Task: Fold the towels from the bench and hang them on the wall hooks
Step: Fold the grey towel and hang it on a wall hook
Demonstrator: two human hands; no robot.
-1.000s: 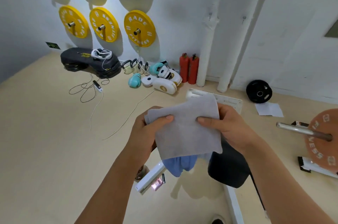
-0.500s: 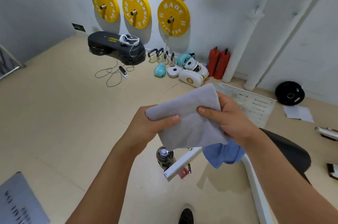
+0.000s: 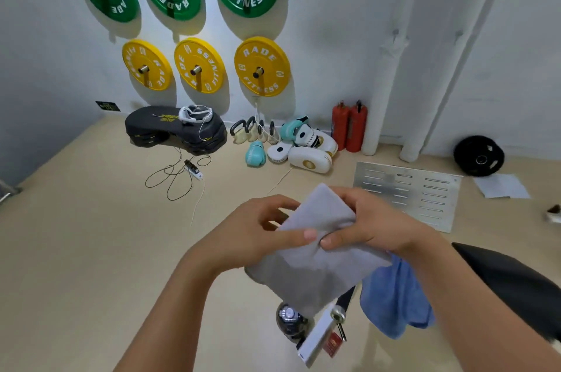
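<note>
A folded grey towel [image 3: 318, 256] is held in front of me with both hands. My left hand [image 3: 255, 232] grips its left edge, thumb lying across the front. My right hand [image 3: 367, 223] grips the upper right part, thumb pressed on the front beside the left thumb. A blue towel [image 3: 397, 301] hangs over the end of the black padded bench [image 3: 510, 280] at the lower right, partly hidden behind the grey towel and my right forearm. No wall hooks for towels are visible.
Green and yellow weight plates [image 3: 261, 66] hang on the far wall. Boxing pads [image 3: 309, 156], kettlebells, two red extinguishers [image 3: 349, 127], black mats [image 3: 176, 128] and cables lie on the floor. A metal plate [image 3: 406, 189], a black weight disc [image 3: 479, 156] and a bottle [image 3: 290, 323] sit nearby.
My hands have come together on the grey towel, thumbs now almost meeting at its middle. The view has tilted upward, showing more of the wall.
</note>
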